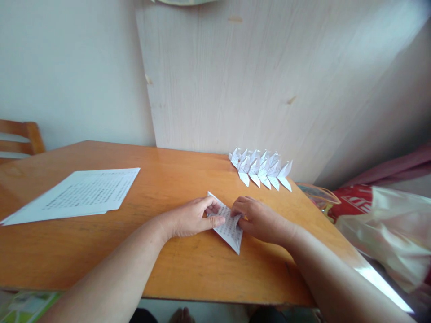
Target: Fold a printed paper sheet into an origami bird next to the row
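Observation:
A printed sheet folded into a pointed, roughly triangular shape, the folded paper [228, 229], lies on the wooden table between my hands. My left hand [197, 216] grips its left side, thumb across the printed face and fingers curled at the upper edge. On the right side, my right hand [257, 220] pinches the paper's edge between thumb and bent fingers. One sharp corner points toward me, and another sticks out past my left fingers. My fingers hide part of the right edge.
Several folded white paper figures [261, 168] stand in rows at the table's back right. A stack of printed sheets [90, 193] lies at the left. Bags [387, 233] crowd the floor beyond the right table edge. A wooden chair [33, 137] stands at far left.

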